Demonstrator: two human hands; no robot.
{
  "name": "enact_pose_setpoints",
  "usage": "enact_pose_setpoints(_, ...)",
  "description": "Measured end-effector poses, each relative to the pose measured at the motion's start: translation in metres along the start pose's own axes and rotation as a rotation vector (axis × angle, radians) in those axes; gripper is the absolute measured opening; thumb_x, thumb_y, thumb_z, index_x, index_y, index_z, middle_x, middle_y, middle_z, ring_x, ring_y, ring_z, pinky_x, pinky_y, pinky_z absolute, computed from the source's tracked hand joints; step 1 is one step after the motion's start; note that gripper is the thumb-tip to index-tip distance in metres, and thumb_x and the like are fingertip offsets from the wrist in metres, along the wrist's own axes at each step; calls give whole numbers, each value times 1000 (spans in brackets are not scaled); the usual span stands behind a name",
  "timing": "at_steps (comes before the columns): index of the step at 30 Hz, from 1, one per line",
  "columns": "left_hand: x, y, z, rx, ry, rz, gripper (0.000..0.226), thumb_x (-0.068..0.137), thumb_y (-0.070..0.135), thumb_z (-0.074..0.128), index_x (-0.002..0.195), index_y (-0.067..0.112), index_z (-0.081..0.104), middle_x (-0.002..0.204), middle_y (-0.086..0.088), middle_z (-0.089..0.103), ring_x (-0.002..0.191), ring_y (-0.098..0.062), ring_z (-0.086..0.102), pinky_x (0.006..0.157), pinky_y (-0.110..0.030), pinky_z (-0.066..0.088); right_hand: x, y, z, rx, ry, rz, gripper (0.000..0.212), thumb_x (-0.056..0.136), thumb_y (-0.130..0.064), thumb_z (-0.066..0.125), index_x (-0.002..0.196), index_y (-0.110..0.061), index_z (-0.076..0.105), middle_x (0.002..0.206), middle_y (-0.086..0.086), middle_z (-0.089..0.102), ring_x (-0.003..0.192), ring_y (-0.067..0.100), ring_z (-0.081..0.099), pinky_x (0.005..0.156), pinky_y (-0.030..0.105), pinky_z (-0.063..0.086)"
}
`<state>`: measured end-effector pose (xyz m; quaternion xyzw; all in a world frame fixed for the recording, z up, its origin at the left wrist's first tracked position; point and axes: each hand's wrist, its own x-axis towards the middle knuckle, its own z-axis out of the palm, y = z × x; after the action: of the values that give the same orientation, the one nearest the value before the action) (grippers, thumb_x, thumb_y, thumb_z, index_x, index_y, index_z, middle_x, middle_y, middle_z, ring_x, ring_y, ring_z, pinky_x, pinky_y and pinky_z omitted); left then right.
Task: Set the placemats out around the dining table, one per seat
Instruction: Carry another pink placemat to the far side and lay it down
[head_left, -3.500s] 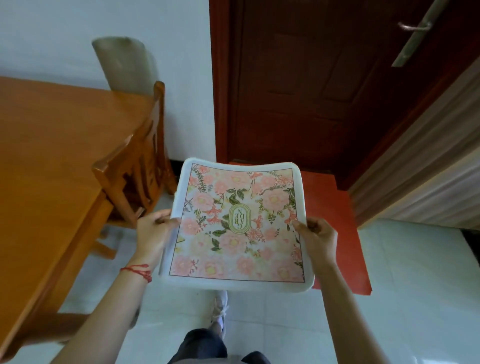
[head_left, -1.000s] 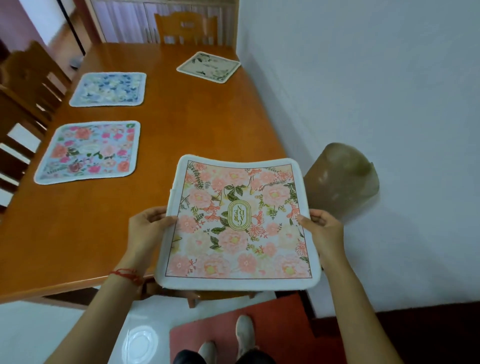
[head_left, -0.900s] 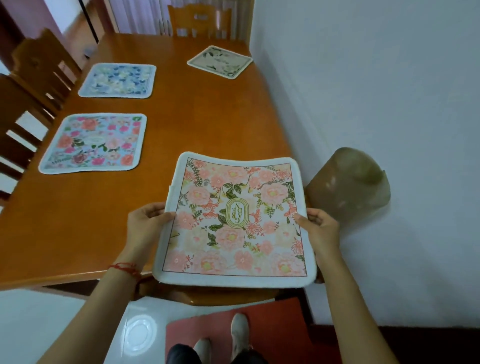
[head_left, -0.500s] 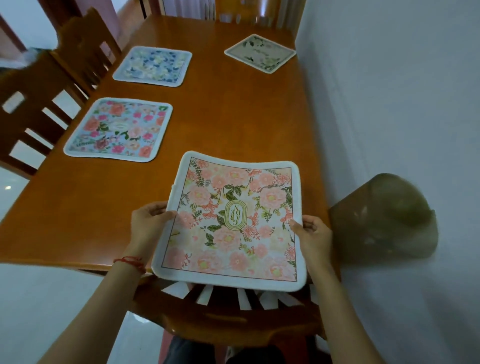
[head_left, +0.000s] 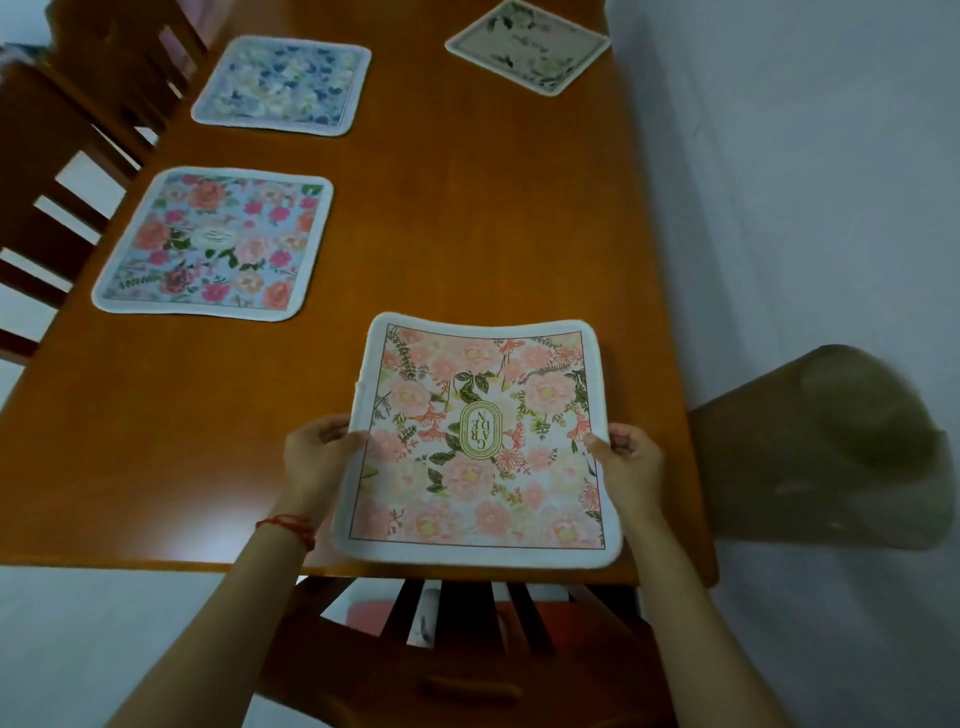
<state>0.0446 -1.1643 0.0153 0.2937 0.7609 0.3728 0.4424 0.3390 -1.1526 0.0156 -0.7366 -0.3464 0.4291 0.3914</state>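
A pink floral placemat (head_left: 480, 441) hangs just over the near end of the wooden dining table (head_left: 467, 218), slightly bowed. My left hand (head_left: 317, 457) grips its left edge and my right hand (head_left: 628, 462) grips its right edge, thumbs on top. Three other placemats lie flat on the table: a pink-and-blue floral placemat (head_left: 215, 244) at the left, a blue floral placemat (head_left: 283, 85) beyond it, and a pale green placemat (head_left: 527, 44) at the far end, turned at an angle.
A wooden chair (head_left: 457, 649) stands tucked under the near end below the held mat. More chairs (head_left: 57, 171) line the table's left side. A white wall (head_left: 805, 182) runs along the right, with a brown blurred object (head_left: 826, 447) beside the table corner.
I have turned from the door to the table's near end and carried the pink mat forward over the tabletop. It now sits lower over the near edge, above the chair.
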Motion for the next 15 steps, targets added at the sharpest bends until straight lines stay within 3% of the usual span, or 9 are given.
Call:
enact_pose_setpoints(5, 14, -7, 9, 13, -6, -46, 22, 83, 2, 62, 104, 2, 64, 93, -9, 62, 71, -19, 58, 62, -27, 47, 11, 12, 8, -27, 9, 29, 13, 83, -2, 63, 95, -2, 58, 92, 13, 63, 77, 23, 61, 58, 23, 47)
enact_pose_setpoints(11, 28, -22, 10, 36, -17, -97, 26, 81, 2, 64, 107, 3, 62, 101, -14, 63, 84, -36, 63, 77, -48, 54, 20, 32, 14, -61, 10, 58, 13, 83, -1, 62, 96, 1, 58, 98, 21, 65, 78, 25, 61, 56, 21, 50)
enact_pose_setpoints(15, 33, -27, 8, 113, 7, -71, 32, 81, 5, 66, 112, 0, 63, 106, -18, 66, 87, -39, 65, 78, -50, 54, 25, 39, 19, -80, 31, 54, 16, 84, 1, 61, 99, 6, 59, 96, 20, 64, 80, 24, 59, 47, 7, 46)
